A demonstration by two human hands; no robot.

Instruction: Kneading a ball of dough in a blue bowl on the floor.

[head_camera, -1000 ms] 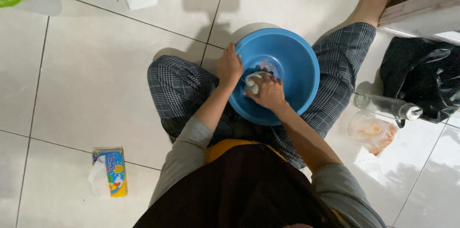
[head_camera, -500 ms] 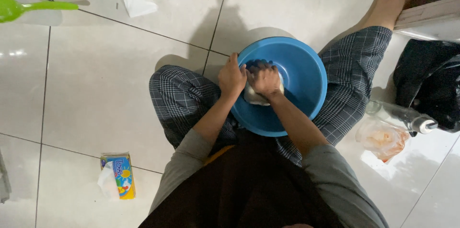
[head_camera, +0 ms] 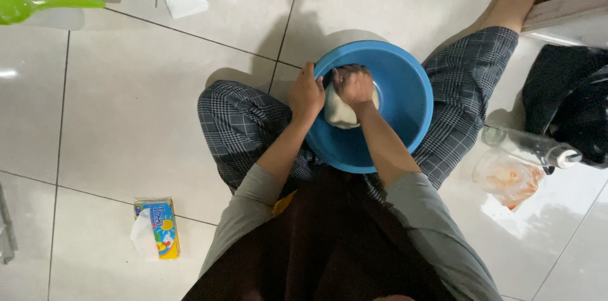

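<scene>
1. The right hand (head_camera: 353, 84) is pressing down, fingers curled, onto the pale soft dough lump (head_camera: 341, 111) lying directly beneath it inside the round blue plastic basin (head_camera: 405, 95).
2. The left hand (head_camera: 306, 94) is clamping the basin's left rim, just beside the dough.

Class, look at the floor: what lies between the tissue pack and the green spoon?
In the head view, only bare pale floor tiles with a grout line lie between the tissue pack and the green spoon.
</scene>
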